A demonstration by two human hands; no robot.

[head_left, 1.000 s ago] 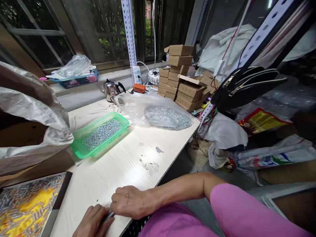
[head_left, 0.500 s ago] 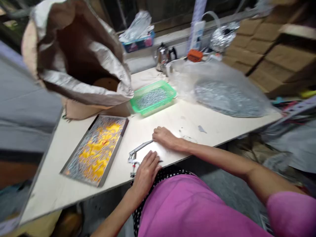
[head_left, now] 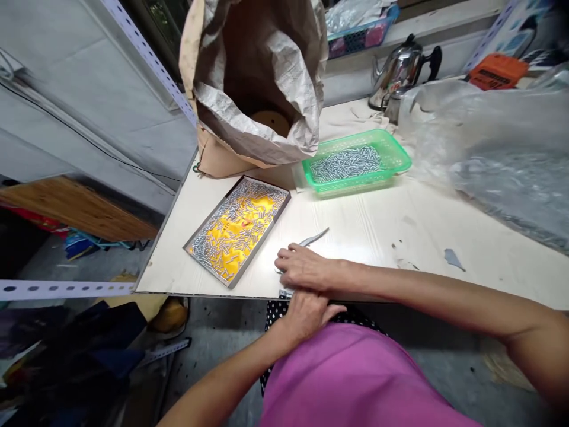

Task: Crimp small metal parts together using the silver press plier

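My right hand [head_left: 306,270] rests on the white table [head_left: 377,225] near its front edge, fingers curled over a metal hand tool [head_left: 313,238] whose thin handle sticks out beyond the knuckles. My left hand [head_left: 307,313] sits just below it at the table's edge. Its fingers are tucked under the right hand and hidden, and only the thumb shows. A flat tray with a yellow bottom [head_left: 237,228], strewn with small metal pins, lies to the left of both hands. A green plastic basket [head_left: 397,155] of the same pins stands further back.
A big open paper sack [head_left: 262,71] stands at the back left of the table. On the right lies a clear plastic bag [head_left: 502,148] of pins. A steel kettle [head_left: 399,68] and an orange object [head_left: 496,70] sit by the sill. A perforated rail [head_left: 57,289] juts out at the left.
My view has swung left and down. My left hand slid from flat on the tool to the table edge under my right hand. The right hand moved onto the tool.
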